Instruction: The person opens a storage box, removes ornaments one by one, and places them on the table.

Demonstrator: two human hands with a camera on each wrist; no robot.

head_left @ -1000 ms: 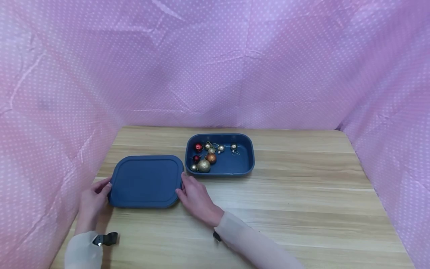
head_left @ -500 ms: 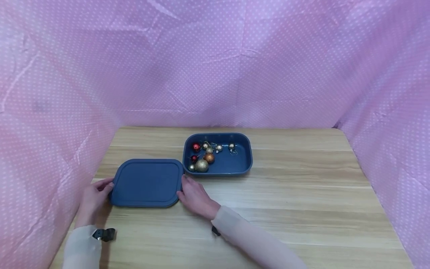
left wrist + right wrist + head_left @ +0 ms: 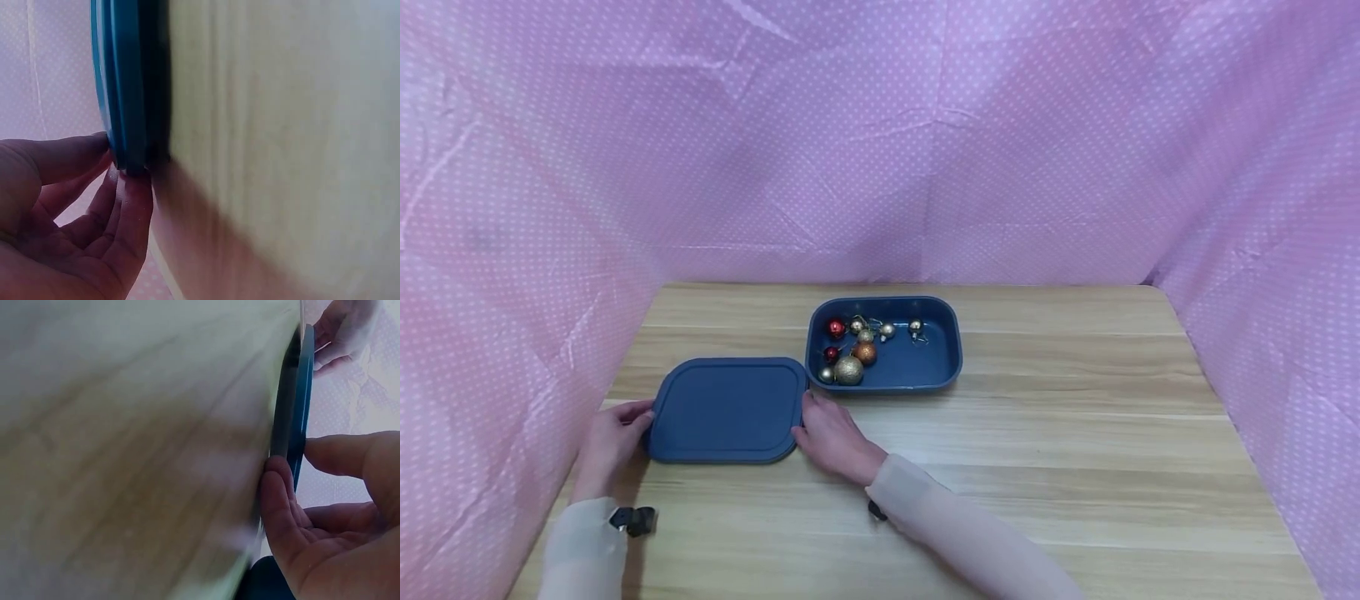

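While the dark blue lid point(image 3: 724, 409) lies flat on the wooden worktop point(image 3: 1037, 433), both hands have it by opposite short edges: left hand point(image 3: 612, 439) on the left edge, right hand point(image 3: 835, 435) on the right edge. Left grip: the left wrist view shows the thumb point(image 3: 62, 156) on top of the rim and a fingertip under it, so pinched on the lid point(image 3: 125, 87). Right grip: same setup in the right wrist view, with the thumb point(image 3: 347, 456) above the edge and a finger below, clamped on the lid point(image 3: 299, 406). Lid's underside looks close to or on the worktop; cannot tell if it's lifted at all. Dark blue rectangular tray point(image 3: 951, 350) sits just beyond and right of the lid, its near-left corner just beside the lid's far-right corner; cannot tell if they touch. Tray contents, bunched in its left half: small Christmas baubles, namely a large gold glitter ball point(image 3: 848, 370), an orange ball point(image 3: 865, 352), a red ball point(image 3: 836, 327), a smaller red one, and several little gold ones. Right half of the tray floor is bare. Pink polka-dot cloth point(image 3: 880, 142) surrounds the worktop on three sides.
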